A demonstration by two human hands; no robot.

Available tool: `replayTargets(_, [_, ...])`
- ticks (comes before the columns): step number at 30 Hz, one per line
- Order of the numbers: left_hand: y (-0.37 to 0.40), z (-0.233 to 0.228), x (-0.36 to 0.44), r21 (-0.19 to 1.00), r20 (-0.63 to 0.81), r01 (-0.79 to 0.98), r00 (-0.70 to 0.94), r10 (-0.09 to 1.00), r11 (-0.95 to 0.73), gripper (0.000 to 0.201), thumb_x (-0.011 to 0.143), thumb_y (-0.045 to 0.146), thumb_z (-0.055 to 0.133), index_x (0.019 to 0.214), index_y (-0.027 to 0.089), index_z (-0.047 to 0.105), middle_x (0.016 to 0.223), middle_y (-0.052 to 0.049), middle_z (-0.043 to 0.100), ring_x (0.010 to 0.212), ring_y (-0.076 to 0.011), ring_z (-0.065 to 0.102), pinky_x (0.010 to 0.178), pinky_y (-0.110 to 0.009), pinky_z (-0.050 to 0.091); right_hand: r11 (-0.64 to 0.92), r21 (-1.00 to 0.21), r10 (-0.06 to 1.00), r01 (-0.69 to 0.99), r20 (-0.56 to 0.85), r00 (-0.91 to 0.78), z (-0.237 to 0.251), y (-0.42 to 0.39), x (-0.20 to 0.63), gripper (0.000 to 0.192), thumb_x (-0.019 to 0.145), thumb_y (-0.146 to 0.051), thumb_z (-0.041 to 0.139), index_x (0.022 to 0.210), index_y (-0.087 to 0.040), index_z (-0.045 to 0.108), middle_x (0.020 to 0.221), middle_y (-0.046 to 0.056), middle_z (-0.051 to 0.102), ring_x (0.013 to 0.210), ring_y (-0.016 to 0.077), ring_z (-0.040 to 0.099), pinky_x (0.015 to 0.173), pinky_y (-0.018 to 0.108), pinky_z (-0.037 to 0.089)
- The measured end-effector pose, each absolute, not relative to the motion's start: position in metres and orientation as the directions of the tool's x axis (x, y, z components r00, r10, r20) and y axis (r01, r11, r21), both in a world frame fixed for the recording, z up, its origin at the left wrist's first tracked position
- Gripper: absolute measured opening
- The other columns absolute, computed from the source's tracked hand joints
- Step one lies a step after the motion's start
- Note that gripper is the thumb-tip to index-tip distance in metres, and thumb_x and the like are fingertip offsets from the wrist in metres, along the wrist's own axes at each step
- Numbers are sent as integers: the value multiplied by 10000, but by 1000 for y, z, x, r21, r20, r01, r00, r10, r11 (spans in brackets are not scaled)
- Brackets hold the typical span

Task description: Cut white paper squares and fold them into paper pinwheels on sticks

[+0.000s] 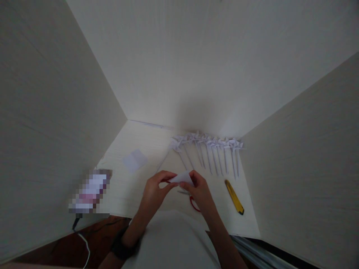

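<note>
Both my hands hold one small folded piece of white paper [182, 177] just above the pale desk [151, 144]. My left hand [153, 191] pinches its left edge between thumb and fingers. My right hand [199, 190] grips its right side. Under my right hand lie scissors with a red handle [193, 203], partly hidden. A row of several white paper pinwheels on sticks [209, 147] lies at the back of the desk, beyond my hands.
A yellow utility knife [234, 197] lies to the right of my hands. A small white paper square [134, 160] rests at the left. A blurred-out object [89, 192] with a cable sits at the desk's left edge. Pale walls enclose the desk on three sides.
</note>
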State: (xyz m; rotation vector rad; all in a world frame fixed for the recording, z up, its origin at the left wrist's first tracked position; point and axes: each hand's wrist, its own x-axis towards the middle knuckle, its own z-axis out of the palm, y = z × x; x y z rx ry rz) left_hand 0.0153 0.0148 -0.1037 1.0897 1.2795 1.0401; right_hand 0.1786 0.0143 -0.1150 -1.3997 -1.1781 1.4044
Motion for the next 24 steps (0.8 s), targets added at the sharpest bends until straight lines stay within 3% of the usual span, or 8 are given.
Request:
replayTargets(6, [14, -103, 7, 969, -242, -11, 188, 952, 248, 67, 692, 190, 718, 756, 183, 737, 692, -15, 718, 663, -161, 671, 665, -249, 528, -221, -958, 972, 183, -232, -40, -107, 12, 179, 262, 637, -277, 734, 669, -201, 486, 612, -54, 518, 591, 129, 451, 548, 233, 334])
replayTargets(10, [19, -95, 5, 965, -239, -51, 228, 944, 257, 273, 626, 188, 778, 897, 195, 751, 939, -47, 744, 871, -193, 680, 795, -270, 520, -201, -942, 975, 267, -219, -39, -102, 10, 176, 283, 634, -237, 743, 643, -204, 462, 579, -78, 461, 574, 116, 413, 537, 224, 295])
replayTargets(14, [27, -94, 12, 956, -253, -115, 142, 957, 270, 110, 640, 243, 766, 707, 169, 720, 693, -10, 699, 674, -147, 635, 651, -235, 492, -159, -935, 977, 316, -195, -84, -94, 10, 173, 213, 646, -205, 729, 647, -197, 516, 591, -66, 515, 585, 123, 467, 552, 228, 328])
replayTargets(18, [26, -98, 16, 941, -279, -195, 16, 960, 277, 147, 665, 293, 738, 649, 170, 660, 589, 34, 622, 554, -97, 537, 550, -201, 414, -102, -936, 984, 338, -144, -102, -85, 7, 176, 43, 733, -213, 634, 770, -192, 639, 736, -4, 649, 724, 164, 587, 677, 262, 421])
replayTargets(24, [22, -99, 16, 930, -301, -242, -72, 951, 276, 165, 645, 297, 749, 656, 168, 646, 602, 38, 610, 574, -94, 518, 563, -198, 399, -91, -939, 989, 332, -123, -77, -79, 2, 180, 233, 841, -338, 505, 856, -163, 657, 760, 62, 692, 742, 195, 673, 685, 285, 495])
